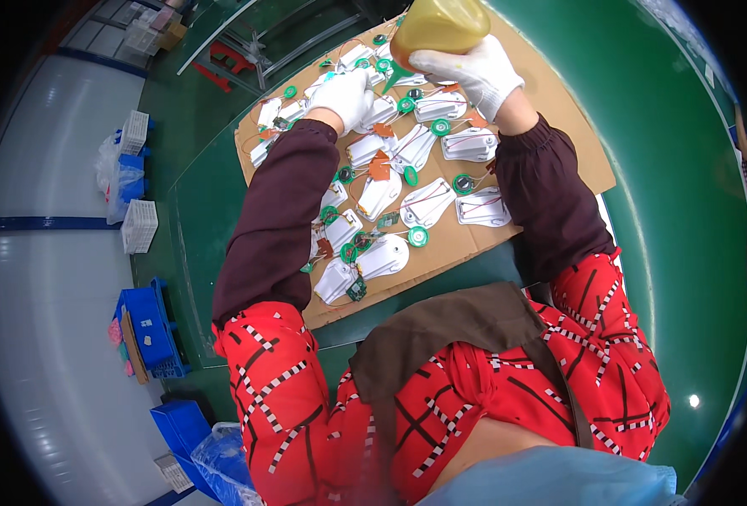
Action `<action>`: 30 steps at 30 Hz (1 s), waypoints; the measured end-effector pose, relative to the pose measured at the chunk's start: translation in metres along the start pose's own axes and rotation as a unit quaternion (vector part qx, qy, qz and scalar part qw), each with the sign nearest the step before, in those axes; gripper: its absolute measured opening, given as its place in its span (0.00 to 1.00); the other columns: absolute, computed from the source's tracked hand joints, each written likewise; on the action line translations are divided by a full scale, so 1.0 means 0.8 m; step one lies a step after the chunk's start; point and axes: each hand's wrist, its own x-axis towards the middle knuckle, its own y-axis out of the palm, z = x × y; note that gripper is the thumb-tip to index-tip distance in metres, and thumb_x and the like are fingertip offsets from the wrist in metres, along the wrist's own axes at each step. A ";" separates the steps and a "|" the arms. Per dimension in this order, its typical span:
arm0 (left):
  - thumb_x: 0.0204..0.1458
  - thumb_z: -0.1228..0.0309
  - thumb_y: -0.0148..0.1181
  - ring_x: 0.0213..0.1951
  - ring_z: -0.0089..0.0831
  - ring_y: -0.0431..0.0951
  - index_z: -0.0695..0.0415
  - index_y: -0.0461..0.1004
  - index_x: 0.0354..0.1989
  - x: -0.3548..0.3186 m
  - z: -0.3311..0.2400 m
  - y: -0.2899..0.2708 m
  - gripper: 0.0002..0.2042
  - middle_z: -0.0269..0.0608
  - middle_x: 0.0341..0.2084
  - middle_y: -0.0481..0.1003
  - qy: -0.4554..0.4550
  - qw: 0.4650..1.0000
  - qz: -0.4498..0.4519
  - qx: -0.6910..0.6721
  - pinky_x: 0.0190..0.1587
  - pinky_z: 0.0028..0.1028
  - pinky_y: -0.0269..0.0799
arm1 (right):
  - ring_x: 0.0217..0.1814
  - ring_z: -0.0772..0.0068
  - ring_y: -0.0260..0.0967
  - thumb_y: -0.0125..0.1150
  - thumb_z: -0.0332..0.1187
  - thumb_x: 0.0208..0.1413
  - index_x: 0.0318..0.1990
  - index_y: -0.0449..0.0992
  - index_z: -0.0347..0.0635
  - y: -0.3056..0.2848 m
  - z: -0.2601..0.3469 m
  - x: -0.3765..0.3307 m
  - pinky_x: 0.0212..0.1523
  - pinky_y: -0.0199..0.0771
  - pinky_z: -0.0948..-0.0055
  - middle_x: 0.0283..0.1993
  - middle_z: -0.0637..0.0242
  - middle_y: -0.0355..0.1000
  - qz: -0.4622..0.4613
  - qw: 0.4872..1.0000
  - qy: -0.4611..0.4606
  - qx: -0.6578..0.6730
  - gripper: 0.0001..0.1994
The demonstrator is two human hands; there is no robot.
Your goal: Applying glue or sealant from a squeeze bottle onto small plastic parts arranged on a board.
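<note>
Evidently, we work over a cardboard sheet (550,143), a yellow bottle (443,32) above its far side, our right hand (472,74) wrapped around it. Our left hand (346,96) lies farther left, over white housings (382,256); whether it pinches one we cannot tell. We should squeeze gently, nozzle (396,80) low, clear of thin wires (480,203).

We list one translucent amber-yellow squeeze bottle (445,30), tilted, its tapered green nozzle (393,82) pointing down above the far housings. We list many white plastic housings (427,203), tapered, lying in loose rows on cardboard (550,160); thin wires trail across them, with round green discs (417,237) beside many.
</note>
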 end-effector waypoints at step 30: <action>0.44 0.57 0.55 0.33 0.34 0.77 0.55 0.70 0.42 0.000 -0.009 -0.008 0.19 0.42 0.24 0.77 0.003 0.998 0.049 -0.026 0.39 0.31 0.70 | 0.40 0.73 0.69 0.70 0.42 0.37 0.43 0.71 0.39 0.018 -0.047 0.002 0.42 0.68 0.75 0.40 0.64 0.72 0.000 0.981 -0.027 -0.194 0.25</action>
